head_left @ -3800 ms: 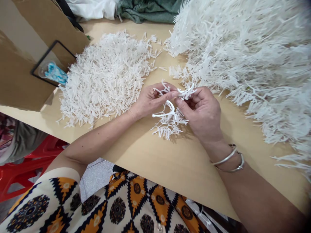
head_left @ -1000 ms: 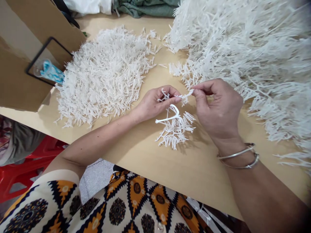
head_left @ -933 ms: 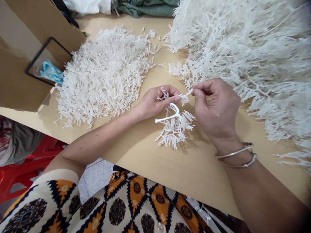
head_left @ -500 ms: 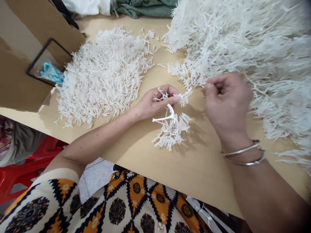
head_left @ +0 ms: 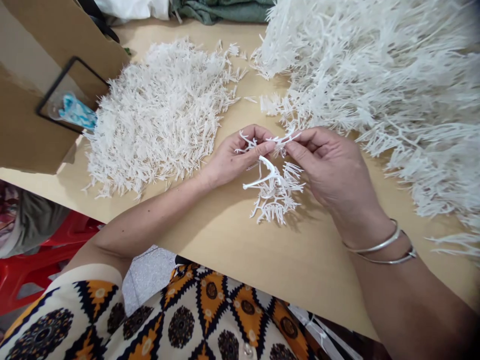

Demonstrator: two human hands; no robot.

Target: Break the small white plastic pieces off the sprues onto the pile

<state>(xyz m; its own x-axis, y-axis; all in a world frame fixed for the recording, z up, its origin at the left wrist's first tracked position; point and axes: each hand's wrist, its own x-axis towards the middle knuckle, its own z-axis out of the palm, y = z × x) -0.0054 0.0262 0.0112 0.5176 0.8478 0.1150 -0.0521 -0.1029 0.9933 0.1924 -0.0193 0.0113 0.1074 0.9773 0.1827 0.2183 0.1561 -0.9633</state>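
A white branching plastic sprig [head_left: 273,175], with a bare forked stem and many thin prongs, hangs over the table below my hands. My left hand [head_left: 238,156] pinches it between thumb and fingers, and some prongs stick out above the thumb. My right hand [head_left: 332,167], with bangles at the wrist, has closed its thumb and fingertips on the sprig's far right end. The fingertips of both hands almost meet. The exact grip point of each is partly hidden by the fingers and prongs.
A heap of small white sprig pieces [head_left: 161,110] lies to the left, and a larger pile of long white sprigs [head_left: 375,75] to the right. A cardboard box [head_left: 33,115] with a black wire frame stands far left. Cloth [head_left: 221,11] lies along the back.
My right hand has moved left from the edge of the large pile and taken hold of the sprig's end. The hanging sprig has shifted slightly right; my left hand is nearly still.
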